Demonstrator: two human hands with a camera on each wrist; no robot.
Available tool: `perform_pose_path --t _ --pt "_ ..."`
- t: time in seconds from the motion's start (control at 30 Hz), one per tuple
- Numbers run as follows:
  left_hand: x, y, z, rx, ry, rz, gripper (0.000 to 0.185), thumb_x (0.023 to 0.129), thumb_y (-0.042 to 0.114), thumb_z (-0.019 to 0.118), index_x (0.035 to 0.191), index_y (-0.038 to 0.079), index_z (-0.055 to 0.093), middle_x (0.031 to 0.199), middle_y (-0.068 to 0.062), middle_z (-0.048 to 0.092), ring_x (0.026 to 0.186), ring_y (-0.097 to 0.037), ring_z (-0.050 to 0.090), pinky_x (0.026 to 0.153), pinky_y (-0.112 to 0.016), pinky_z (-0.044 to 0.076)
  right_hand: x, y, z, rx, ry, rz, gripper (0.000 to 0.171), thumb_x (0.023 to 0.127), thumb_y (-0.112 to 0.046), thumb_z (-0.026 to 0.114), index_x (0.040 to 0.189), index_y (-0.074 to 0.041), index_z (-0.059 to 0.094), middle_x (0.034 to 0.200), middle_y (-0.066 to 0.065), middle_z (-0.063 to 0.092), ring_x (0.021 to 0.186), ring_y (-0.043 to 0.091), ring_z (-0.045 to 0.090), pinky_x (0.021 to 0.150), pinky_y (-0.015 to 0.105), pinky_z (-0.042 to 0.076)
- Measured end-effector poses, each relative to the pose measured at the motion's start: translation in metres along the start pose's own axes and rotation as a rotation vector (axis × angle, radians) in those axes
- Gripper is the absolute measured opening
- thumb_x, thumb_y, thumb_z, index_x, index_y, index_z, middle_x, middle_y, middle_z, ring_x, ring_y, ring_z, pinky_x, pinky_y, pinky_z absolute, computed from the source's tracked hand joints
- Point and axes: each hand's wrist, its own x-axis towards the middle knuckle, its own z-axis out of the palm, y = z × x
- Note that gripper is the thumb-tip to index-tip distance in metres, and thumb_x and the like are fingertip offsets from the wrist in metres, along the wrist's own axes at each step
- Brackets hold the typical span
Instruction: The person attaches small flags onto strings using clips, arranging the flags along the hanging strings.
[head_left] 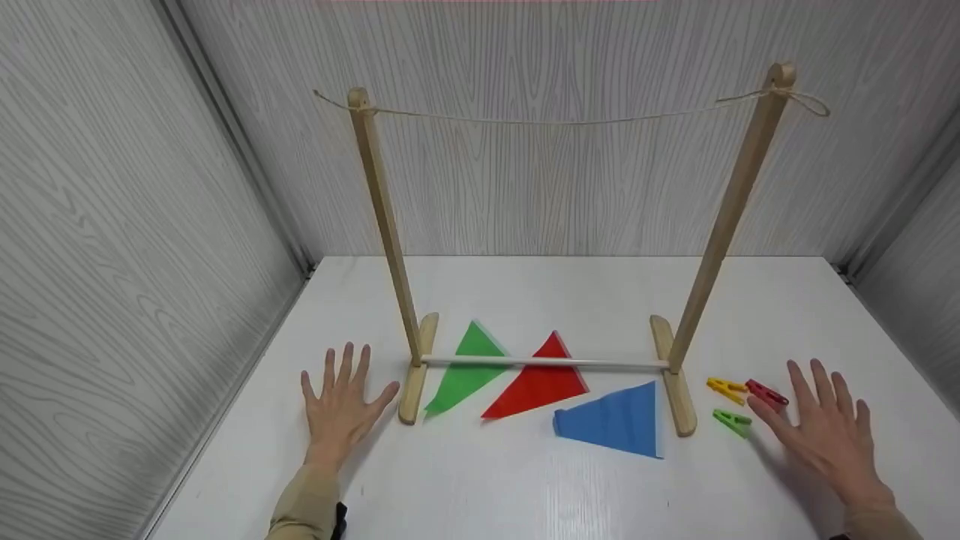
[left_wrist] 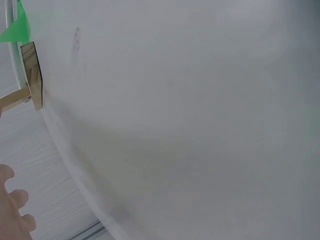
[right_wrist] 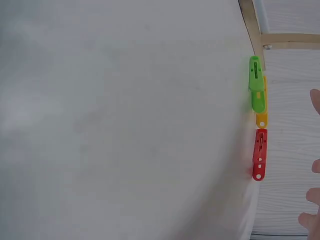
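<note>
With fingers spread, my left hand (head_left: 341, 412) is held to the left of the wooden stand (head_left: 416, 382), holding nothing. My right hand (head_left: 829, 431), its fingers also spread, is beside three clothespins: a yellow clothespin (head_left: 726, 390), a red clothespin (head_left: 768, 392) and a green clothespin (head_left: 732, 423). In the head view its thumb reaches toward the red one; contact is not visible. A green pennant (head_left: 465, 379), a red pennant (head_left: 540, 384) and a blue pennant (head_left: 615, 421) lie on the table between the stand's feet. The right wrist view shows the green clothespin (right_wrist: 256, 82) partly covering the yellow one.
Two tall wooden posts rise from the stand, with a string (head_left: 555, 122) tied between their tops, sagging slightly. A white rod (head_left: 622, 364) joins the feet and passes above the green and red pennants. Grey wood-grain panels (head_left: 562, 195) enclose the white table (head_left: 480, 487) behind and at both sides.
</note>
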Motion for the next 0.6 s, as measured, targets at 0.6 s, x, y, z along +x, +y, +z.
perform_pose_path --t 0.6 --pt "0.002 0.060 0.004 0.056 0.338 0.302 0.065 0.089 0.054 0.063 0.136 0.009 0.062 0.138 -0.015 0.063 0.131 -0.036 0.058 0.111 -0.055 0.042 0.002 -0.065 0.015 0.052 -0.110 -0.067 0.095 0.091 -0.068 0.054 0.155 -0.003 0.029 0.162 0.031 0.019 0.148 0.054 0.013 0.114 0.077 0.005"
